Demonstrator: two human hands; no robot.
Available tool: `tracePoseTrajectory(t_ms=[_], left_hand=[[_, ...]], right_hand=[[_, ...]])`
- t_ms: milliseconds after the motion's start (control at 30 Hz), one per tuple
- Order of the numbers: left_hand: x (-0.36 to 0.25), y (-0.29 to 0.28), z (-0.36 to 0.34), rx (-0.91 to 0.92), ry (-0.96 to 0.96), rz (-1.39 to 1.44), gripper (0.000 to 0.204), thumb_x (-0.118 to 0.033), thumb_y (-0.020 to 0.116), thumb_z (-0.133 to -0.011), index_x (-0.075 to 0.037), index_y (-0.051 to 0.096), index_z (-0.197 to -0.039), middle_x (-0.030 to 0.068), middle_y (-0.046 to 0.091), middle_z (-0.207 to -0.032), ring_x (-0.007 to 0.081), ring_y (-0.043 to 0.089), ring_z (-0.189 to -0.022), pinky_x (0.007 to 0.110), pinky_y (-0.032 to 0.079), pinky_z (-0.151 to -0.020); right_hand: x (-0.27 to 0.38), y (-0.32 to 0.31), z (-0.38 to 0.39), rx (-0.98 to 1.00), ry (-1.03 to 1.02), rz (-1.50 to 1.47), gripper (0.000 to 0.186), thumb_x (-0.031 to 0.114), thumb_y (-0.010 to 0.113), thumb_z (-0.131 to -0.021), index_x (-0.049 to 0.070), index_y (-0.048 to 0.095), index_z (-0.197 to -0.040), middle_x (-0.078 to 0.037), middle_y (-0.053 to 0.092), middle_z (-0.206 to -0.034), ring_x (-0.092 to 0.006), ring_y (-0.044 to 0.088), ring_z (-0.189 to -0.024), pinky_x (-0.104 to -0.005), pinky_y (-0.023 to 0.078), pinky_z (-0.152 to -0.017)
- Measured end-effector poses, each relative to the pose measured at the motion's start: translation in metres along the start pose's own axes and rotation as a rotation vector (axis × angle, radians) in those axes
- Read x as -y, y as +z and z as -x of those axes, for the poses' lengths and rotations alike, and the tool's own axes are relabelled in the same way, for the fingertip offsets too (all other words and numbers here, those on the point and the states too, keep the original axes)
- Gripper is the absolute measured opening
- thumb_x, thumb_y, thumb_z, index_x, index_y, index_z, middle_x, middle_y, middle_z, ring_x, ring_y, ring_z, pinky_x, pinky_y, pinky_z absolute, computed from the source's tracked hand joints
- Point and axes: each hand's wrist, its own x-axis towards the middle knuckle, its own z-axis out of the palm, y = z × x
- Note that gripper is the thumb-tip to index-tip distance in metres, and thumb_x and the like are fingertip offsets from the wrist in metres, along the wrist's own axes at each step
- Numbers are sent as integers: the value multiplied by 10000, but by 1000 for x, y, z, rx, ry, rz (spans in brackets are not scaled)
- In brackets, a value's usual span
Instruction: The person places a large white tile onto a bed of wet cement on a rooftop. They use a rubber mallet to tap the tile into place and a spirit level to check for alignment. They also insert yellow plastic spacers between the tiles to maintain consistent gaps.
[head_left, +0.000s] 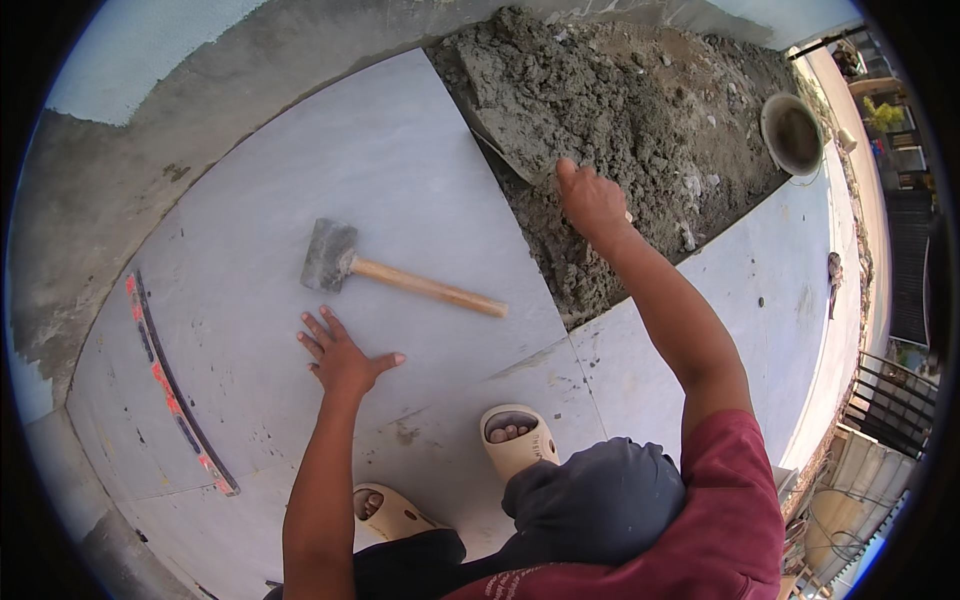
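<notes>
My left hand [345,355] lies on a large pale grey tile [230,240] with its fingers spread. Just above it lies a rubber mallet [325,255] with a wooden handle, turned diagonally. My right hand [590,200] is closed round the handle of a trowel [515,155], whose blade is in the rough wet mortar [610,95] beside the tile's edge. A spirit level [165,380] with red and black parts rests on the tile to the left of my left hand.
A concrete wall [90,190] borders the tiles. A bucket or bowl [793,135] sits at the mortar's right edge, above more laid tiles [765,280]. My sandalled feet [515,440] are on the tiling below. A metal fence [880,400] stands at the far right.
</notes>
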Motion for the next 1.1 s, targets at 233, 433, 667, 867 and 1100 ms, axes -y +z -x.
tracePoseTrajectory(t_ms=[233, 433, 667, 867, 1100], left_hand=[[-8, 12, -1, 7, -7, -5, 1554, -665, 884, -506, -187, -124, -1587, 206, -189, -1633, 545, -92, -1470, 805, 295, -998], [8, 17, -11, -48, -15, -10, 1549, -688, 865, -502, -166, -111, -1586, 240, -188, -1620, 601, -92, -1438, 823, 315, -956], [-1, 15, -7, -31, -23, -4, 1538, -656, 884, -521, -168, -114, -1585, 241, -172, -1623, 607, -70, -1439, 817, 313, -968], [0, 16, -5, -66, 17, -18, 1539, -659, 885, -529, -160, -119, -1583, 229, -160, -1630, 610, -42, -1439, 794, 348, -973], [45, 40, 22, -68, 118, -110, 1531, -620, 909, -525, -146, -82, -1591, 214, -132, -1641, 502, 9, -1494, 722, 352, -1047]], right_hand=[[-86, -16, -3, -171, 186, -246, 349, 345, 545, -994, -1, 535, -1042, -230, 664, -740, -363, 703, -701, -489, 540, -597], [-29, -72, 77, 563, 332, -575, 483, 401, 567, -986, -71, 549, -1093, -158, 615, -672, -201, 599, -480, -370, 476, -444], [-37, 4, 200, 429, 172, -505, 331, 283, 574, -975, -12, 460, -1074, -305, 642, -747, -501, 645, -765, -567, 512, -683], [-47, 50, 222, 315, 69, -233, 299, 305, 563, -980, 36, 452, -1046, -237, 662, -797, -437, 679, -749, -523, 548, -657], [-83, 27, 200, 79, 309, -357, 335, 349, 587, -963, 68, 458, -1092, -211, 671, -956, -432, 675, -830, -527, 537, -691]])
